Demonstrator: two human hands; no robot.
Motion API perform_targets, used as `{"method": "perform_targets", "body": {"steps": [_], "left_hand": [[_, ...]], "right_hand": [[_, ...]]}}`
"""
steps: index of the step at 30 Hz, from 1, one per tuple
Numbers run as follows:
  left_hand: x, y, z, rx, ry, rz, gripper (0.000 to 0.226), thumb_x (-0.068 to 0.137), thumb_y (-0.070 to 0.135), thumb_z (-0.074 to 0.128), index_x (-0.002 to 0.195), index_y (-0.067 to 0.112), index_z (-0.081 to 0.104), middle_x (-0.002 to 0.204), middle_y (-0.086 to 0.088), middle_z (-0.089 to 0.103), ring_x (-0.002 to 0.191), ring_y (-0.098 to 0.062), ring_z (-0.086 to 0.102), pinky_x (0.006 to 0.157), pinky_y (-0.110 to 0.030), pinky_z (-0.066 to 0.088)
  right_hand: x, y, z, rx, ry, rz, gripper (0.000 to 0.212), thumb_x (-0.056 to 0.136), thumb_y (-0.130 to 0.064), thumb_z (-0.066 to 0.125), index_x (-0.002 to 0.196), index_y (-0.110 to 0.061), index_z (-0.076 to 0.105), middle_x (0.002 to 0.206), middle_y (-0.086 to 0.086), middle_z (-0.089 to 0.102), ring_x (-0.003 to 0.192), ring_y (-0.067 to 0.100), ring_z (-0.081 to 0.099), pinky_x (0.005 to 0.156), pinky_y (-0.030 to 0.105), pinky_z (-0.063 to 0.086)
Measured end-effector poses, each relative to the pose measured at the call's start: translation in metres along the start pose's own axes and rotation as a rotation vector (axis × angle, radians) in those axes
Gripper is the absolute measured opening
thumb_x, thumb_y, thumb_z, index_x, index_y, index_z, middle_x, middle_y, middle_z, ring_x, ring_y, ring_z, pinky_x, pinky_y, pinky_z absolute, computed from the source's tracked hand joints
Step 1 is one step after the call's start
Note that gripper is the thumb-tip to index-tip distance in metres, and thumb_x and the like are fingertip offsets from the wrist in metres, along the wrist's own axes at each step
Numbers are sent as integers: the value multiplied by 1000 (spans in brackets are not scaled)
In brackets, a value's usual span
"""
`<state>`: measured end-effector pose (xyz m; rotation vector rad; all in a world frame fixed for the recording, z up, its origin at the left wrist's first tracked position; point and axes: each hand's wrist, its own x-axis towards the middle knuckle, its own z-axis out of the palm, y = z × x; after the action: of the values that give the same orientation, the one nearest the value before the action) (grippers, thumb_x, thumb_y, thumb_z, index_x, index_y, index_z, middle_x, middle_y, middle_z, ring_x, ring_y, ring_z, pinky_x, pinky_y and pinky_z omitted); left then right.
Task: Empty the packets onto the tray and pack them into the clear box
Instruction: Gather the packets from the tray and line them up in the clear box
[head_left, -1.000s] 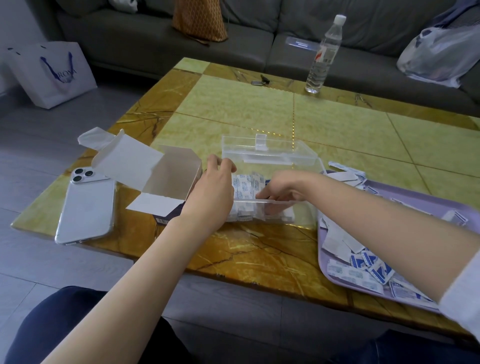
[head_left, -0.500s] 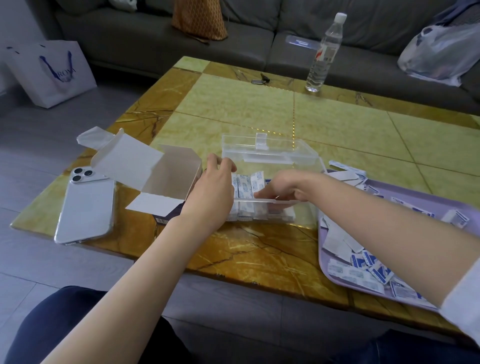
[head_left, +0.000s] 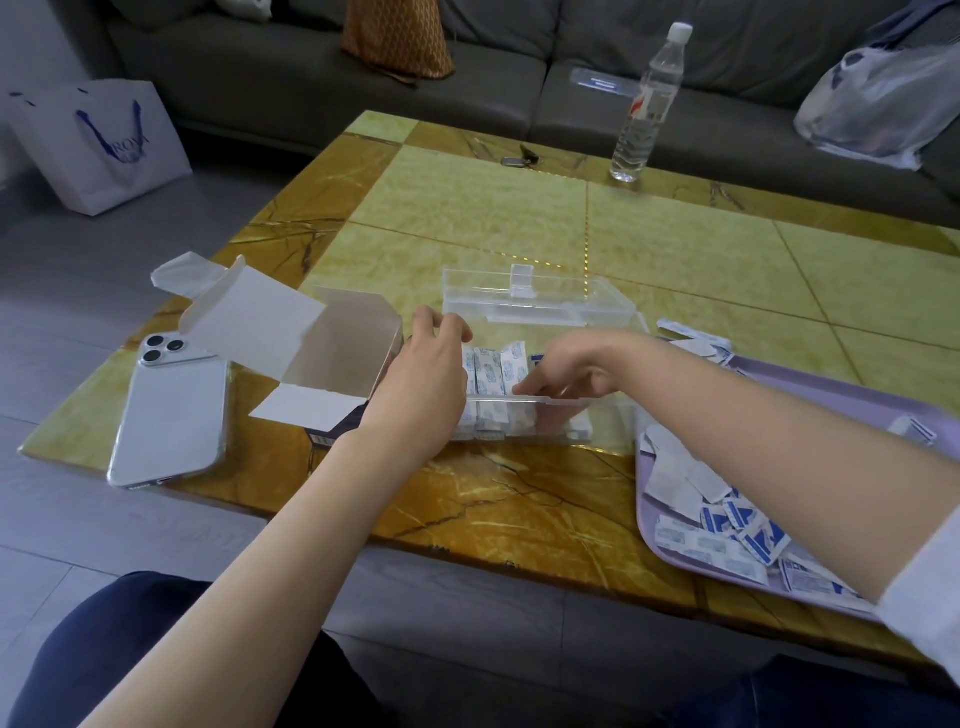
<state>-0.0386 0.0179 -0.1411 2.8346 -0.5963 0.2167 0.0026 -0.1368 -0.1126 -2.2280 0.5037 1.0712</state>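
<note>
A clear plastic box stands on the table in front of me, its lid tipped open at the back. Several white-and-blue packets stand in a row inside its left part. My left hand grips the box's left end, thumb over the rim. My right hand reaches into the box from the right, fingertips curled down against the standing packets. More loose packets lie on the lilac tray at the right, partly hidden by my right forearm.
An opened white carton lies left of the box, with a silver phone beside it near the table's left edge. A water bottle and a small key stand at the far edge. A sofa lies beyond.
My right hand has pushed the packets in the box more upright and closer to the left end. My left hand has stayed on the box.
</note>
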Motion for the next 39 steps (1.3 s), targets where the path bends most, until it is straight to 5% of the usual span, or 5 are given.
{"method": "perform_targets", "body": {"steps": [6, 14, 19, 31, 39], "left_hand": [[0, 4, -4, 46, -23, -15, 22, 89, -3, 42, 106, 3, 55, 143, -5, 27, 125, -19, 29, 74, -17, 29], [-1, 6, -9, 142, -60, 14, 27, 88, -4, 41, 110, 2, 56, 144, -6, 24, 128, -22, 23, 78, -20, 24], [-4, 9, -13, 142, -63, 41, 24, 88, -5, 41, 88, 17, 51, 143, -5, 25, 130, -25, 20, 79, -21, 25], [-5, 10, -14, 172, -90, 34, 24, 86, -5, 44, 79, 18, 45, 143, -6, 26, 128, -27, 21, 81, -21, 30], [0, 8, -7, -17, -30, -76, 14, 89, -3, 41, 94, 8, 49, 139, -9, 32, 121, -25, 35, 79, -22, 28]], "right_hand": [[-5, 1, -3, -29, 72, -30, 38, 95, -21, 53, 128, -3, 51, 137, 7, 52, 127, 16, 48, 99, 21, 38], [-3, 2, 2, -100, 102, -61, 30, 86, -12, 66, 114, -2, 61, 101, 4, 66, 68, 10, 55, 62, 17, 44], [-2, 5, 3, -51, 135, -98, 20, 84, -8, 68, 101, 0, 63, 94, 10, 65, 94, 21, 63, 91, 31, 49], [-6, 8, 0, 73, 23, -66, 19, 82, -14, 71, 69, -7, 58, 49, 0, 64, 41, 5, 60, 48, 13, 50], [-18, 11, -14, 61, 77, -81, 15, 89, -19, 63, 78, -12, 56, 71, -3, 61, 51, 1, 59, 44, 10, 48]]}}
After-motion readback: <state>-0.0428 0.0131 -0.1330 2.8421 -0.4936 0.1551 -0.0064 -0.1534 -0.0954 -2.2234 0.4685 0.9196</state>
